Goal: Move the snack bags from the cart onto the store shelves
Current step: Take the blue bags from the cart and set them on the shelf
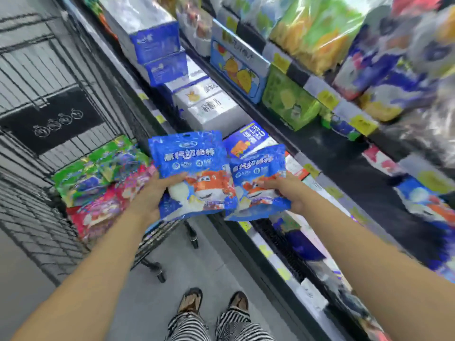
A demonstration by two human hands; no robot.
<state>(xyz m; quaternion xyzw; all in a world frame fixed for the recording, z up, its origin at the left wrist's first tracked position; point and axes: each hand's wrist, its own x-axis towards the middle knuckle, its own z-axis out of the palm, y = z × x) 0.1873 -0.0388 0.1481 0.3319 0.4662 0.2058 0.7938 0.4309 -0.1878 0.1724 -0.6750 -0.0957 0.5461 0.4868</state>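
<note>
The fingers (pixel 173 179) of the left hand (pixel 151 195) curl over the front of a blue snack bag (pixel 194 163) and grip its lower left part; the thumb is hidden behind it. The fingers (pixel 269 184) of the right hand (pixel 289 193) curl the same way over a second blue bag (pixel 258 168) and hold its lower right side. The two bags sit side by side in the air with their edges touching, between the cart and the shelves. On the left, the wire cart (pixel 37 217) holds green bags (pixel 83 173) and pink bags (pixel 98 212). On the right, the shelves (pixel 344 163) carry boxes and bright packets, blurred. Below, striped trousers (pixel 187 326) and sandals (pixel 190 300) stand on the grey floor (pixel 221 262).
</note>
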